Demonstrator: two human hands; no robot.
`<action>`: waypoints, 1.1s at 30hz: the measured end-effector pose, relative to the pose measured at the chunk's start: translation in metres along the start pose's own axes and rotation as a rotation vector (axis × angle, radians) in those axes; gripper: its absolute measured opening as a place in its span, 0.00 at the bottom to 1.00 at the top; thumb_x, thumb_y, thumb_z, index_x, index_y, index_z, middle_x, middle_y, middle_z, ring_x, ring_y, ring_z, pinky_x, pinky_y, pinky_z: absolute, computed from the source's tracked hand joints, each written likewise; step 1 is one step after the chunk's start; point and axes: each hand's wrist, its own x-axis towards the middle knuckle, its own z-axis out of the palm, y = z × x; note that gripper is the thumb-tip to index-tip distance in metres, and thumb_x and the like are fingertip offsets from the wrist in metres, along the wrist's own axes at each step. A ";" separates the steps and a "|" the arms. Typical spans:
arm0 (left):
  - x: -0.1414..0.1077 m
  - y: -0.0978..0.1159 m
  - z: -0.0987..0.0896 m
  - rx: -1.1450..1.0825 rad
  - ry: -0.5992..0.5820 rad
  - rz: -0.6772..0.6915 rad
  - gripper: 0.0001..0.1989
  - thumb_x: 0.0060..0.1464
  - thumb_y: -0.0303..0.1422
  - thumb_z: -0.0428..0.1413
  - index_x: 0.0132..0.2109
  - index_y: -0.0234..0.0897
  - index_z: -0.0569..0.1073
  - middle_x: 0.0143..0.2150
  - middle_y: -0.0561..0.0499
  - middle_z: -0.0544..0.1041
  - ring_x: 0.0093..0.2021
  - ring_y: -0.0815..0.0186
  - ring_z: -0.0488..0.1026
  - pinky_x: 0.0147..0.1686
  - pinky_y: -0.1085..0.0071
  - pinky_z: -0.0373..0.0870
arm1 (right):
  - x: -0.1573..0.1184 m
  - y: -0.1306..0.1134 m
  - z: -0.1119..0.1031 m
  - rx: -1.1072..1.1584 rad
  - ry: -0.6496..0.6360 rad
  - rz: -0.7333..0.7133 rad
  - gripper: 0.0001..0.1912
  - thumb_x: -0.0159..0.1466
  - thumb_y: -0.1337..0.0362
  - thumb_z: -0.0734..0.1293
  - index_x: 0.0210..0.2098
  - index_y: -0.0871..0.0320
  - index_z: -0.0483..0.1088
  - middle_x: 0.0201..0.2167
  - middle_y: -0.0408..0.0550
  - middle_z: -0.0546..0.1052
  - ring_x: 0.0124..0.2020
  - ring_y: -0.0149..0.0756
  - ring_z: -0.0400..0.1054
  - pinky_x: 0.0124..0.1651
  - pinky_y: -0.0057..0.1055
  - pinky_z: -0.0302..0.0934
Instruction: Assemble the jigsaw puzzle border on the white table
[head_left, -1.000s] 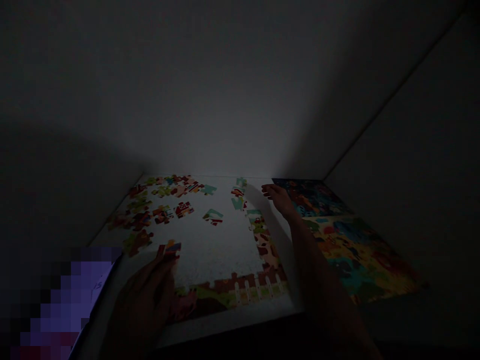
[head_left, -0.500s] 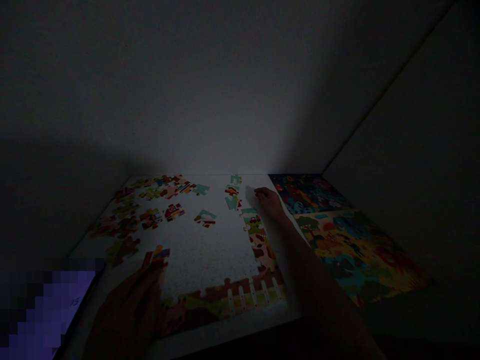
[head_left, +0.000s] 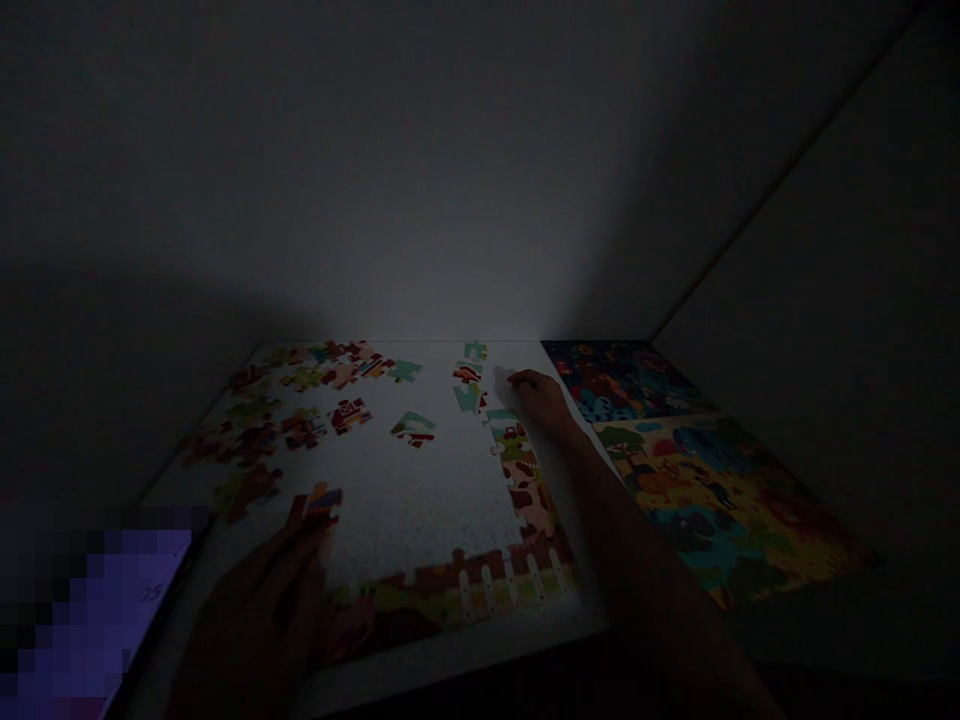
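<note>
In the dim light, my left hand [head_left: 262, 590] is at the lower left, its fingers closed on a jigsaw piece [head_left: 322, 503] with orange and blue on it. Bordering that hand, a partly joined jigsaw puzzle [head_left: 427, 590] runs along the near side with a white fence, then up the right side past a spotted cow and a red tractor. My right hand [head_left: 541, 400] is beyond the top of that right strip, thumb and fingers pinched together. Whatever may be between its fingertips is hidden. Several loose pieces [head_left: 470, 397] lie just left of it.
Many loose jigsaw pieces [head_left: 255, 430] spread over the left of the white table [head_left: 420, 510]. One piece [head_left: 413, 430] lies mid-table. Two colourful animal pictures [head_left: 720, 500] lie at the right. A wall [head_left: 450, 200] rises behind, and a lit screen [head_left: 127, 610] glows lower left.
The view has shifted slightly, moving the table a little up and right in the picture. Both hands keep nearly the same poses, and the pieces look unmoved on the table.
</note>
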 end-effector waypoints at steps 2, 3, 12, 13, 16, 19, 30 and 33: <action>0.000 -0.001 0.001 0.007 -0.011 0.038 0.20 0.61 0.41 0.47 0.55 0.44 0.74 0.59 0.49 0.74 0.56 0.57 0.73 0.57 0.58 0.71 | 0.000 0.000 0.000 -0.013 -0.008 -0.003 0.16 0.59 0.68 0.59 0.38 0.57 0.77 0.42 0.49 0.80 0.45 0.38 0.73 0.53 0.34 0.63; 0.000 -0.001 0.001 0.014 -0.004 0.049 0.20 0.62 0.41 0.46 0.56 0.43 0.73 0.60 0.48 0.74 0.56 0.56 0.73 0.57 0.57 0.71 | -0.001 0.001 0.000 -0.015 -0.011 -0.003 0.16 0.59 0.68 0.59 0.39 0.57 0.77 0.42 0.49 0.80 0.45 0.39 0.73 0.53 0.34 0.63; 0.000 0.002 -0.001 -0.015 -0.016 0.043 0.20 0.61 0.40 0.47 0.56 0.44 0.73 0.58 0.49 0.75 0.57 0.56 0.72 0.58 0.57 0.71 | 0.000 0.001 0.001 -0.047 -0.036 0.008 0.15 0.59 0.69 0.59 0.38 0.56 0.77 0.43 0.49 0.80 0.47 0.39 0.72 0.56 0.36 0.61; 0.000 0.002 -0.001 -0.014 -0.014 0.043 0.20 0.62 0.40 0.47 0.56 0.44 0.73 0.58 0.49 0.75 0.57 0.56 0.72 0.58 0.57 0.70 | 0.000 0.001 0.001 -0.044 -0.036 0.012 0.15 0.59 0.69 0.59 0.38 0.56 0.77 0.43 0.49 0.80 0.47 0.39 0.72 0.56 0.36 0.61; -0.002 0.002 0.001 -0.001 -0.013 0.024 0.20 0.62 0.40 0.46 0.57 0.43 0.73 0.59 0.48 0.74 0.58 0.56 0.71 0.58 0.55 0.70 | -0.001 0.001 0.002 -0.031 -0.032 -0.001 0.16 0.59 0.69 0.59 0.38 0.56 0.77 0.43 0.49 0.80 0.47 0.39 0.72 0.56 0.36 0.62; -0.003 0.003 0.001 0.016 -0.022 0.017 0.20 0.62 0.40 0.47 0.56 0.44 0.73 0.60 0.48 0.74 0.57 0.56 0.71 0.58 0.56 0.70 | -0.002 0.000 0.002 -0.031 -0.036 -0.021 0.16 0.59 0.69 0.58 0.38 0.56 0.77 0.42 0.48 0.80 0.46 0.39 0.72 0.55 0.36 0.62; -0.002 0.012 -0.002 0.009 0.026 0.022 0.19 0.63 0.39 0.46 0.55 0.42 0.74 0.58 0.47 0.75 0.57 0.57 0.72 0.58 0.58 0.69 | -0.004 0.001 0.003 -0.049 -0.022 -0.050 0.16 0.59 0.67 0.58 0.37 0.57 0.78 0.41 0.50 0.81 0.44 0.39 0.72 0.54 0.36 0.63; -0.003 0.011 -0.002 -0.005 0.007 -0.009 0.20 0.62 0.39 0.46 0.56 0.42 0.73 0.59 0.48 0.74 0.57 0.57 0.71 0.59 0.58 0.68 | -0.003 0.002 0.004 -0.054 -0.015 -0.041 0.17 0.59 0.67 0.58 0.37 0.56 0.78 0.41 0.49 0.81 0.44 0.39 0.72 0.53 0.35 0.63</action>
